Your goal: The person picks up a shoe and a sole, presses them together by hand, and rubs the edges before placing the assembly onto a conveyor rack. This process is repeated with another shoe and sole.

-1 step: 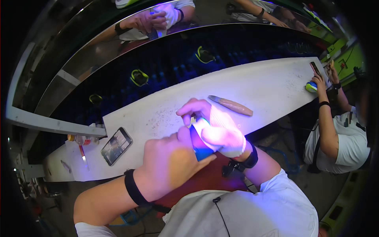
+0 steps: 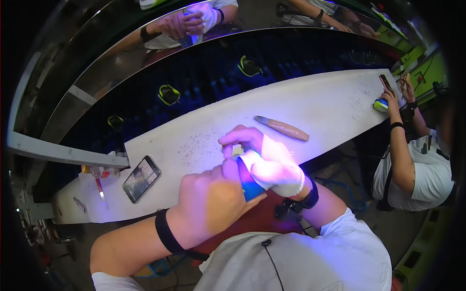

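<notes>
My left hand (image 2: 208, 201), bare with a black wristband, grips a blue object (image 2: 250, 188) close to my chest, over the front edge of the white workbench (image 2: 320, 104). My right hand (image 2: 269, 162) wears a white knit glove and is lit violet. It closes over the top of the same blue object, thumb and forefinger pinched at its upper end. Most of the object is hidden between the two hands.
A wooden-handled tool (image 2: 282, 129) lies just beyond my hands; a phone (image 2: 141, 178), a small bottle (image 2: 98, 170) and a red pen (image 2: 101, 192) lie at left. Yellow-and-black shoes (image 2: 169, 94) ride a dark conveyor behind. A co-worker (image 2: 420, 162) works at right.
</notes>
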`<action>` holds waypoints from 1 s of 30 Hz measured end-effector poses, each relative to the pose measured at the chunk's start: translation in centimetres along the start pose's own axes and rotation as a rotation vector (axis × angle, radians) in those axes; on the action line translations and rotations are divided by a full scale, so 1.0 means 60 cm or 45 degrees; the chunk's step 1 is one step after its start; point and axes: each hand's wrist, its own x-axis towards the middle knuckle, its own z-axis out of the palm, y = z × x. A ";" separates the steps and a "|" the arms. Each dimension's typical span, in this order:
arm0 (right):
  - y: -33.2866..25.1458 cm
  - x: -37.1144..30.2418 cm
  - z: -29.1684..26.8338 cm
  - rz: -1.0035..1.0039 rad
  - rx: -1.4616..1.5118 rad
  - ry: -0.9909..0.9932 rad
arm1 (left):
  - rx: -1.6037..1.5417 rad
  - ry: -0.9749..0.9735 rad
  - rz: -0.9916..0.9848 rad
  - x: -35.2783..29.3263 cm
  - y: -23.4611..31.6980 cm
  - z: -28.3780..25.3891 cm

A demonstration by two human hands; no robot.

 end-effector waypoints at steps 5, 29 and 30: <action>-0.028 -0.038 0.006 -0.225 -0.670 -0.218 | 0.140 0.063 0.365 -0.048 -0.007 0.018; -0.220 0.157 -0.038 -1.035 -2.049 -0.005 | -1.598 0.989 -0.175 -0.289 -0.082 0.040; -0.264 0.211 -0.044 -1.357 -1.948 0.344 | -1.668 0.922 -0.318 -0.304 -0.090 0.063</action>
